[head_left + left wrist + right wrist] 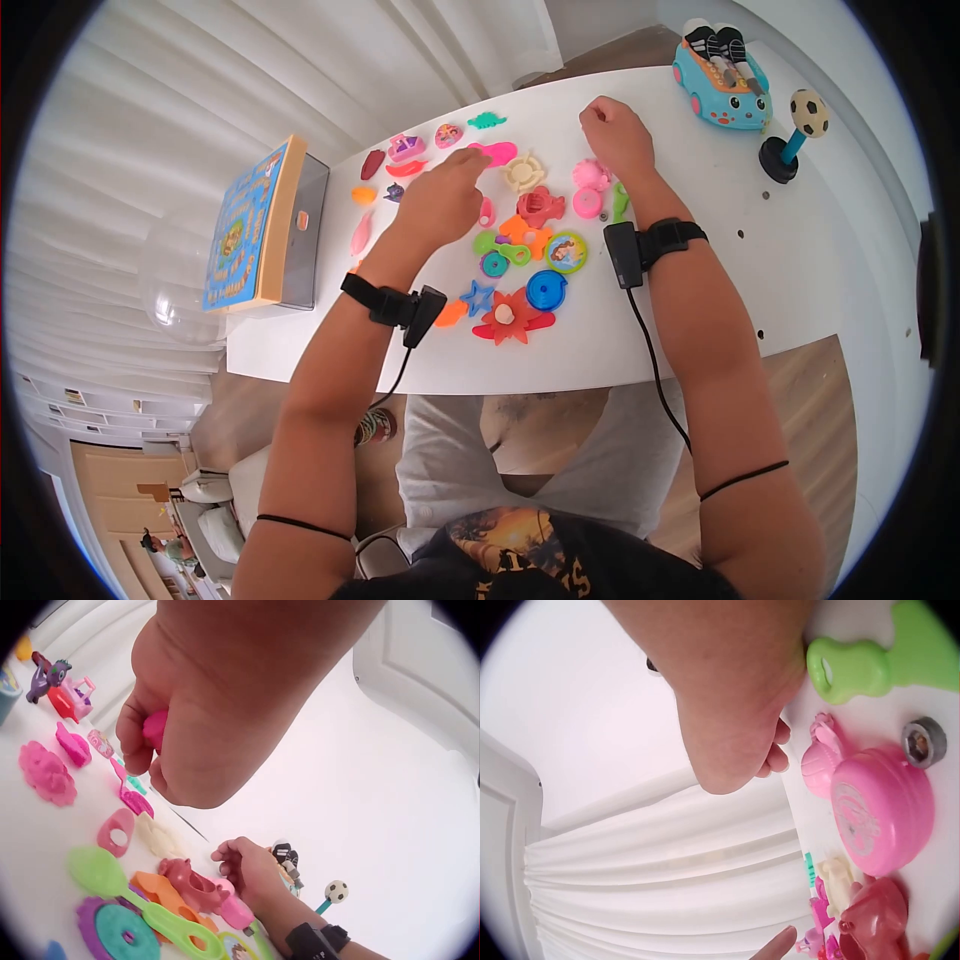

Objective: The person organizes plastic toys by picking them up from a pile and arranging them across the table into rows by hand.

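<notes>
Many small coloured plastic toy pieces (pixel 520 240) lie spread over the white table (pixel 800 260). My left hand (pixel 445 195) hovers over the far left of the spread and pinches a small pink piece (pixel 155 729) between thumb and fingers, next to a magenta spoon-shaped piece (pixel 497 152). My right hand (pixel 615 130) rests on the table behind a pink round toy (pixel 588 200), its fingers (pixel 776 746) curled with nothing seen inside. A green piece (pixel 855 667), a metal nut (pixel 924 742) and that pink round toy (pixel 881 810) lie just by the right hand.
A blue toy car (pixel 722 85) and a football on a stand (pixel 795 135) sit at the far right. A picture board on a grey box (pixel 255 225) stands at the table's left end. White curtains hang behind. The near table edge runs by my body.
</notes>
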A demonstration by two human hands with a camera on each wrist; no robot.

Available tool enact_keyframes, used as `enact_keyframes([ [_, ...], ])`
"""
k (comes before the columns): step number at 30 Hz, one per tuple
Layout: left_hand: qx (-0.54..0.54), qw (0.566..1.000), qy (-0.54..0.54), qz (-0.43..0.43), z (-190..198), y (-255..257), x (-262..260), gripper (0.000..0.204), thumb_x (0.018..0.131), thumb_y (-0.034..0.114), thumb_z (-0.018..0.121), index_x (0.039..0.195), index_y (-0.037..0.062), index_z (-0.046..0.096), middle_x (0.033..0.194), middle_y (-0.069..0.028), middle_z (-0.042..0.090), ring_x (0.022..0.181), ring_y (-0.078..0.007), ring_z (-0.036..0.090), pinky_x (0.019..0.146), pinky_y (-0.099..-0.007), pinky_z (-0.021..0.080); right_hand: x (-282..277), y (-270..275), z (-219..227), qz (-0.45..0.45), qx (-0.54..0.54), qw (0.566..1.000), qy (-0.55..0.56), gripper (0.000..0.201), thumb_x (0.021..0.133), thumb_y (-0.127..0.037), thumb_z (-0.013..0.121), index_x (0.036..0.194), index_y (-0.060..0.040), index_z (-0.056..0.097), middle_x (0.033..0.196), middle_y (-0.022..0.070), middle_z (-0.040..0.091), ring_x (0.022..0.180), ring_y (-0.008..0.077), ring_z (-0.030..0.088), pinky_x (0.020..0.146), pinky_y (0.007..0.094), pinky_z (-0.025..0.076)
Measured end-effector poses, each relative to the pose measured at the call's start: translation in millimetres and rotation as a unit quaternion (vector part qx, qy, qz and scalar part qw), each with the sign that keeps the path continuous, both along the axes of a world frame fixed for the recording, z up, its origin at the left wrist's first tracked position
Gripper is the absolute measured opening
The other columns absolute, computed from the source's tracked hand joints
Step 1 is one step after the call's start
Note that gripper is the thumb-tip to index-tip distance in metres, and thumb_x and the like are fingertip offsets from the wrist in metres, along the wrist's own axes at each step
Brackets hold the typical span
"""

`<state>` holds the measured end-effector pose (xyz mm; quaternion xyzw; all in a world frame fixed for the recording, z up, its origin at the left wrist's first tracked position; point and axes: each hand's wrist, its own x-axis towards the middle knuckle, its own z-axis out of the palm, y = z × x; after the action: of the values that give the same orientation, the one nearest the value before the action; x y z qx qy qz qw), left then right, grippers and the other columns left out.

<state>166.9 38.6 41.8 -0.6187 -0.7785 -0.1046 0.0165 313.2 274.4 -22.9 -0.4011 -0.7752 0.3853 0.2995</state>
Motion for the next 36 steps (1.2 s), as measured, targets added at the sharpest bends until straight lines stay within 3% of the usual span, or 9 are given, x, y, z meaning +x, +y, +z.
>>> enact_keyframes([
  [3,-0.018,1.000,0.024,0.007,-11,5,6,0.054,0.089,0.001,0.053,0.142,0.0106,0.058,0.151,-0.0144,0.056,0.118,-0.0350,0.066,0.090,-0.0456,0.058,0,1,0,0.003,-0.006,1.000,-0.011,0.029,0.092,-0.034,0.058,0.100,-0.0108,0.073,0.090,0.0084,0.074,0.086,0.0278,0.070,0.081,0.0396,0.054],
  [5,-0.110,0.990,0.027,0.079,-12,12,12,0.058,0.089,0.004,0.053,0.147,0.0111,0.054,0.157,-0.0142,0.049,0.123,-0.0346,0.065,0.092,-0.0462,0.057,-1,1,0,0.008,-0.001,1.000,-0.020,0.030,0.092,-0.035,0.056,0.101,-0.0128,0.074,0.094,0.0076,0.076,0.090,0.0294,0.071,0.084,0.0403,0.055],
  [8,-0.156,0.983,0.027,0.091,-14,23,8,0.061,0.089,0.006,0.052,0.150,0.0111,0.051,0.160,-0.0148,0.045,0.125,-0.0338,0.064,0.095,-0.0470,0.057,1,-1,3,0.009,-0.019,1.000,-0.017,0.030,0.092,-0.035,0.056,0.100,-0.0127,0.074,0.093,0.0074,0.075,0.089,0.0291,0.071,0.083,0.0398,0.055],
  [18,-0.147,0.984,0.009,0.096,-24,47,-17,0.060,0.089,0.008,0.051,0.149,0.0114,0.052,0.158,-0.0153,0.047,0.132,-0.0327,0.059,0.100,-0.0476,0.055,-2,1,-4,-0.005,0.007,1.000,0.011,0.026,0.091,-0.031,0.060,0.096,-0.0085,0.072,0.082,0.0085,0.072,0.079,0.0257,0.069,0.076,0.0381,0.053],
  [20,-0.107,0.991,0.037,0.076,-30,48,-21,0.054,0.089,0.010,0.054,0.143,0.0079,0.055,0.156,-0.0142,0.049,0.122,-0.0349,0.066,0.094,-0.0478,0.058,-3,1,-4,-0.005,0.005,1.000,0.007,0.026,0.091,-0.031,0.060,0.096,-0.0084,0.072,0.082,0.0083,0.072,0.079,0.0253,0.069,0.076,0.0380,0.053],
  [23,-0.063,0.994,0.037,0.084,-29,33,-13,0.053,0.089,0.011,0.056,0.141,0.0038,0.055,0.158,-0.0169,0.047,0.122,-0.0360,0.066,0.091,-0.0483,0.059,-2,2,-3,-0.001,-0.001,1.000,0.008,0.027,0.092,-0.031,0.059,0.097,-0.0082,0.073,0.083,0.0083,0.072,0.079,0.0247,0.069,0.077,0.0378,0.053],
  [26,-0.055,0.992,0.042,0.107,-17,6,6,0.052,0.088,0.011,0.057,0.139,0.0006,0.055,0.159,-0.0192,0.045,0.117,-0.0379,0.068,0.089,-0.0486,0.059,0,1,-2,0.002,-0.014,1.000,-0.001,0.028,0.091,-0.034,0.058,0.096,-0.0123,0.073,0.091,0.0076,0.075,0.088,0.0299,0.071,0.081,0.0403,0.055],
  [32,-0.134,0.983,0.003,0.122,-6,-29,39,0.056,0.085,0.006,0.055,0.141,0.0051,0.056,0.153,-0.0158,0.053,0.112,-0.0378,0.069,0.087,-0.0488,0.058,-1,0,-3,-0.004,0.004,1.000,0.004,0.027,0.093,-0.032,0.059,0.098,-0.0087,0.073,0.086,0.0089,0.074,0.082,0.0267,0.071,0.078,0.0389,0.054],
  [36,-0.082,0.994,0.000,0.075,-17,-33,38,0.054,0.085,0.005,0.055,0.138,0.0043,0.057,0.151,-0.0148,0.054,0.106,-0.0370,0.071,0.083,-0.0477,0.059,-3,1,-6,-0.002,0.012,1.000,0.004,0.028,0.093,-0.031,0.059,0.099,-0.0082,0.073,0.086,0.0099,0.074,0.081,0.0267,0.071,0.078,0.0392,0.054],
])
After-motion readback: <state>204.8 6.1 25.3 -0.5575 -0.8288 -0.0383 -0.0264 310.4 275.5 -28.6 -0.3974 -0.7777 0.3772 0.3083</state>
